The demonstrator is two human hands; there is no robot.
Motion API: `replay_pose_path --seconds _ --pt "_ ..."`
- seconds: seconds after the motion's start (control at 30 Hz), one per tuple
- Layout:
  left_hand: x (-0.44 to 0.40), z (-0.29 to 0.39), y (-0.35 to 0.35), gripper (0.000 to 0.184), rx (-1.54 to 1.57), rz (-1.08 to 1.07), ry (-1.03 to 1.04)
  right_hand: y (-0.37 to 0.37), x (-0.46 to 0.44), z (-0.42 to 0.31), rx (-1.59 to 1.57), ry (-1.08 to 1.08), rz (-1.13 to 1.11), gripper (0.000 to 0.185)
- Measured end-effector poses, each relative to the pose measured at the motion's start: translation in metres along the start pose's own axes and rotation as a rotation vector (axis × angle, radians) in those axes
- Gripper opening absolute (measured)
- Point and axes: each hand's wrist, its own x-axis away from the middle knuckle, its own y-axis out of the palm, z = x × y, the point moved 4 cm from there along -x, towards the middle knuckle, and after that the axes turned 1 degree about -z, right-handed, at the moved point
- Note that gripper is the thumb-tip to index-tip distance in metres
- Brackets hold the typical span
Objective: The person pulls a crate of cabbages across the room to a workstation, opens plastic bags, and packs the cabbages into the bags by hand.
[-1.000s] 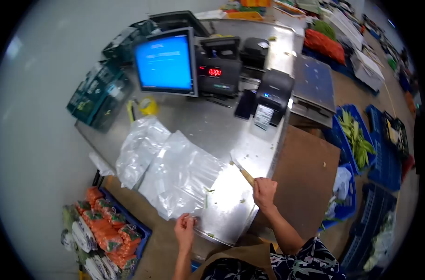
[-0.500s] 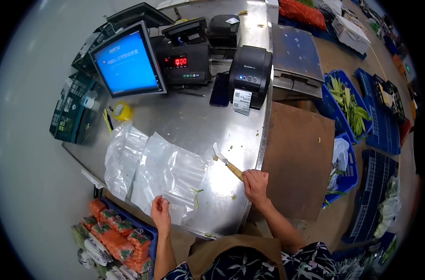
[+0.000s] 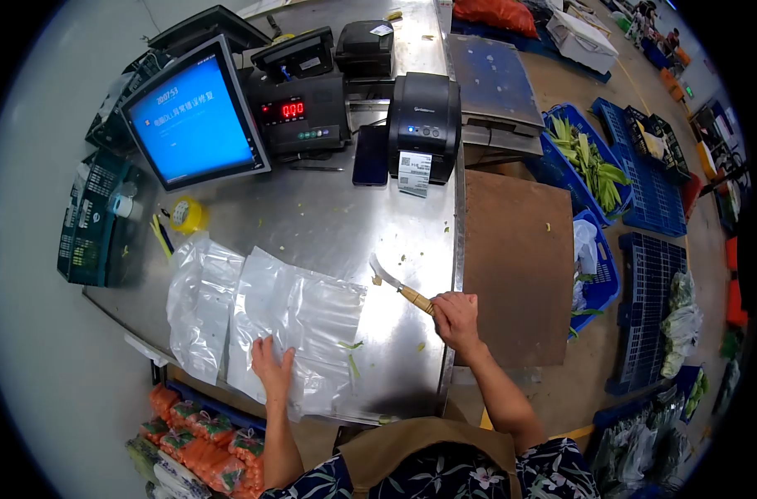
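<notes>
My right hand [image 3: 456,320] is closed round the wooden handle of a knife [image 3: 413,298], whose curved blade points up and left over the metal table [image 3: 312,218]. My left hand [image 3: 273,366] lies with its fingers apart on the clear plastic bags [image 3: 299,312] at the table's front left. Small green leaf scraps [image 3: 353,364] rest on the bags and beside them.
Behind the bags stand a blue-lit monitor [image 3: 194,116], a scale display [image 3: 302,111], a phone [image 3: 370,155] and a label printer [image 3: 424,125]. Yellow tape [image 3: 187,215] is at the left. Blue crates [image 3: 596,287] and a brown board [image 3: 515,266] are at the right.
The view has shifted, and the monitor and printer sit further left in it. My left hand has moved from the bags' front edge onto them, its fingers opening. My right hand still holds the knife.
</notes>
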Motion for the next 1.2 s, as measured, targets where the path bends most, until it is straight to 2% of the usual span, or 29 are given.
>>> replay_pose_path --seconds 0.1,0.2,0.33,0.43,0.53,0.63,0.7,0.73,0.77,0.8,0.83,0.9,0.97,1.03,1.13,1.2 --pt "0.004 -0.018 0.011 0.054 -0.086 0.058 0.061 -0.002 -0.005 -0.005 -0.003 -0.047 0.015 0.007" --pt "0.005 -0.021 0.011 0.048 -0.049 0.091 0.016 0.006 -0.002 -0.01 0.094 -0.146 0.032 0.004" --pt "-0.005 -0.014 -0.013 0.028 0.151 0.184 0.059 0.018 0.003 -0.012 -0.037 -0.061 -0.031 0.009" --pt "0.0 -0.011 -0.022 0.017 0.265 0.142 0.04 0.018 0.003 -0.013 0.074 0.032 -0.126 0.014" --pt "0.004 -0.009 -0.035 0.014 0.268 0.149 0.061 0.018 0.001 -0.037 0.274 -0.011 0.073 0.023" --pt "0.003 -0.007 -0.051 0.013 0.26 0.151 0.119 0.021 -0.021 -0.108 0.231 -0.012 0.132 0.035" --pt "0.0 -0.001 -0.063 0.015 0.281 0.15 0.219 0.047 -0.037 -0.153 -0.242 0.15 0.024 0.054" --pt "-0.001 0.006 -0.066 0.017 0.309 0.141 0.289 0.065 -0.04 -0.167 -0.356 0.18 -0.061 0.075" --pt "-0.001 0.015 -0.071 0.018 0.342 0.107 0.347 0.083 -0.044 -0.173 -0.337 0.234 -0.201 0.088" --pt "0.001 0.023 -0.076 0.019 0.374 0.071 0.409 0.094 -0.047 -0.179 -0.339 0.316 -0.186 0.081" --pt "0.003 0.028 -0.078 0.019 0.42 0.013 0.434 0.082 -0.066 -0.201 -0.635 0.467 -0.291 0.06" --pt "0.007 0.031 -0.082 0.021 0.477 -0.07 0.451 0.096 -0.06 -0.194 -0.744 0.495 -0.41 0.032" --pt "0.008 0.021 -0.084 0.022 0.498 -0.114 0.447 0.089 -0.051 -0.205 -0.981 0.548 -0.402 0.018" --pt "0.003 0.009 -0.084 0.025 0.513 -0.151 0.466 0.081 -0.042 -0.207 -0.928 0.549 -0.308 0.014" --pt "-0.009 -0.011 -0.075 0.031 0.633 -0.118 0.35 0.051 -0.033 -0.204 -0.987 0.646 -0.066 0.016" --pt "-0.019 -0.031 -0.049 0.036 0.622 -0.171 0.272 0.016 -0.029 -0.207 -0.988 0.692 0.098 0.017"
